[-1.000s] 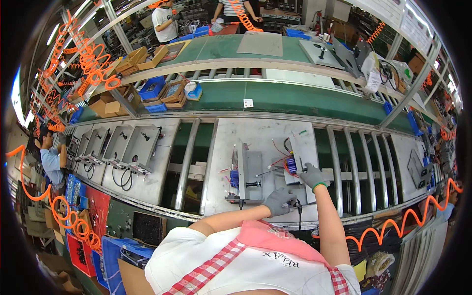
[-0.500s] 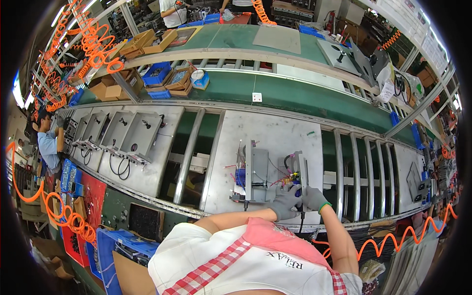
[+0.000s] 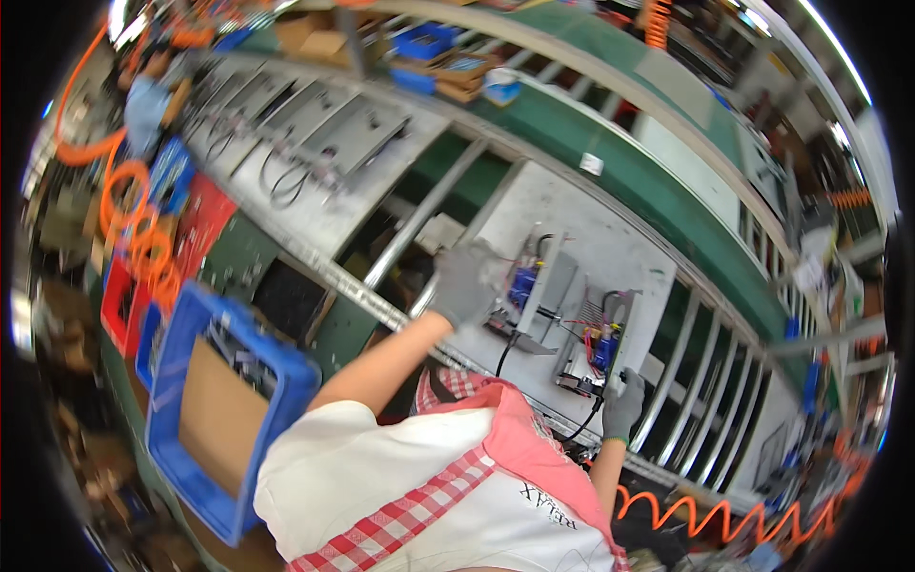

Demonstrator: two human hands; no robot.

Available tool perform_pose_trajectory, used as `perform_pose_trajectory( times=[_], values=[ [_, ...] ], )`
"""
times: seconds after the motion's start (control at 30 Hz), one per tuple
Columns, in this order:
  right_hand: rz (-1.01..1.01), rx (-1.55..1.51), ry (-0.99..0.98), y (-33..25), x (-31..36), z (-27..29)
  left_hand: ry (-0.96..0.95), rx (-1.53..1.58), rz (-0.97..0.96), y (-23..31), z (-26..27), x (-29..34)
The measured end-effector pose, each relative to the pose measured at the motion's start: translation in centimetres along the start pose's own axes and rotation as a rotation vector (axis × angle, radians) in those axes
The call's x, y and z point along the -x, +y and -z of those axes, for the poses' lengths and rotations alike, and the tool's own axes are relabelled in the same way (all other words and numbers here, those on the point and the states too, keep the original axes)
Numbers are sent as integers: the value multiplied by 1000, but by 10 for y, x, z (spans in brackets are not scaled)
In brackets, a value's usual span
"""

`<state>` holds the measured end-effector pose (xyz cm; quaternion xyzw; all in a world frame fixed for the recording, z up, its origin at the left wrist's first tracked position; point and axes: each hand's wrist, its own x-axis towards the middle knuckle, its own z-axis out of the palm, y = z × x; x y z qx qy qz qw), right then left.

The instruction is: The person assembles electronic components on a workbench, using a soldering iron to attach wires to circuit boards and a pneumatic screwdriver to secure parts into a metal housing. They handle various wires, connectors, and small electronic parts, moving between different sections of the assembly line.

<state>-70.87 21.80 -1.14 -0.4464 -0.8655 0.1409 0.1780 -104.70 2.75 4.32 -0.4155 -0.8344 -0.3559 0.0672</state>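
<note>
Two open metal chassis with blue parts and coloured wires sit on a pale board [image 3: 620, 224]. My left hand [image 3: 464, 284], in a grey glove, is raised just left of the left chassis [image 3: 551, 291]; motion smears its fingers, and I see nothing held in it. At the near right corner of the right chassis [image 3: 610, 334] is my gloved right hand [image 3: 623, 408], its fingers closed on the metal edge. A black cable [image 3: 589, 419] runs from that chassis towards me. Another dark cable [image 3: 503, 355] hangs from the left one.
Metal rollers [image 3: 701, 381] lie right of the board, and more rollers [image 3: 429, 212] left of it. Further left stand several grey chassis [image 3: 348, 133]. A blue bin [image 3: 233, 400] with cardboard is by my left side. Beyond, a person [image 3: 148, 105] stands at the line.
My left hand has left the right chassis and moved left past the left one. The right hand stays at the right chassis's near corner. The whole view has swung and tilted towards the left.
</note>
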Motion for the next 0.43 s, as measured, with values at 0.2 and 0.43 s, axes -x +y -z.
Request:
perform_pose_trajectory(
  times=[0.2,0.43],
  values=[
    [-279,181,189,69,68,-4,27,-510,1007,-135,118,85],
    [-433,489,-723,107,101,-31,-280,-525,1401,-207,171,171]
  ],
)
